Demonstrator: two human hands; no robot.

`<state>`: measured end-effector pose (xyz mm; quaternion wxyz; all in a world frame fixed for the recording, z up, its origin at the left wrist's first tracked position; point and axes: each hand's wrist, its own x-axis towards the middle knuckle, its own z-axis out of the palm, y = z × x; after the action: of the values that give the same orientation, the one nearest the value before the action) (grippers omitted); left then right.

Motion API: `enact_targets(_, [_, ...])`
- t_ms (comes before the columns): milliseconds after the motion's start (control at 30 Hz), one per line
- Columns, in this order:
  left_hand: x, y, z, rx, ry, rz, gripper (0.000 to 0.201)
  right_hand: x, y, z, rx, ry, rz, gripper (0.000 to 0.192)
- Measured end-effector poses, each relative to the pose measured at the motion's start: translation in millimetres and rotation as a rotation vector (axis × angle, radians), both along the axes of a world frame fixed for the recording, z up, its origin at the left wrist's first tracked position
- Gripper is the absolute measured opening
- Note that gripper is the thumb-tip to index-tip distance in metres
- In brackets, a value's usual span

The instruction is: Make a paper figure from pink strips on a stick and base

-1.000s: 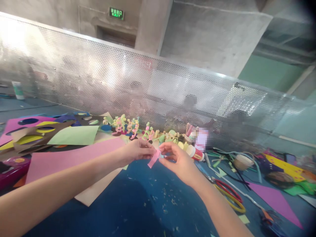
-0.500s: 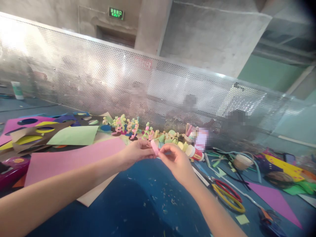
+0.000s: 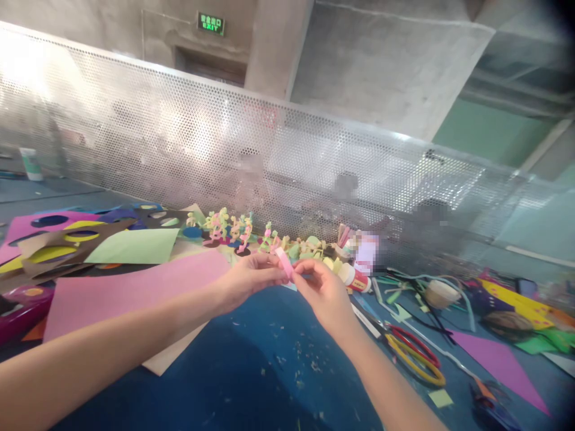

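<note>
A short pink paper strip (image 3: 284, 262) is held up above the blue table, between my two hands. My left hand (image 3: 254, 275) pinches it from the left with thumb and fingers. From the right, my right hand (image 3: 321, 290) pinches its lower end between thumb and forefinger. Behind the hands stand several small curled-paper figures (image 3: 220, 224) in yellow, pink and green. A large pink paper sheet (image 3: 135, 290) lies under and beyond my left forearm. To the right of my right hand are scissors (image 3: 415, 356) with red and yellow handles, and a white-and-red glue bottle (image 3: 357, 278) lying on its side.
A perforated metal screen (image 3: 179, 137) runs along the table's back, with blurred people behind it. Cut coloured sheets and a green sheet (image 3: 135, 245) are piled left, beside a magenta tool (image 3: 27, 311). Cords, a tape roll (image 3: 442, 293) and a purple sheet (image 3: 503, 365) lie right.
The pink strip has turned slightly, and more of its length shows between my fingers. My right hand has shifted a little; the things on the table stay where they were.
</note>
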<state>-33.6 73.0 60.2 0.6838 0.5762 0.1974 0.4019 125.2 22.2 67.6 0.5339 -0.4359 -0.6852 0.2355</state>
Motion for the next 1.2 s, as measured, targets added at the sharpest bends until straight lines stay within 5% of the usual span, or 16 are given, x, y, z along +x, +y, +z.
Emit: enact_targets(1200, [-0.5, 1.8, 0.0, 0.153, 0.154, 0.097, 0.023, 2.6, -0.2, 4.5, -0.048, -0.024, -0.036, 0.009])
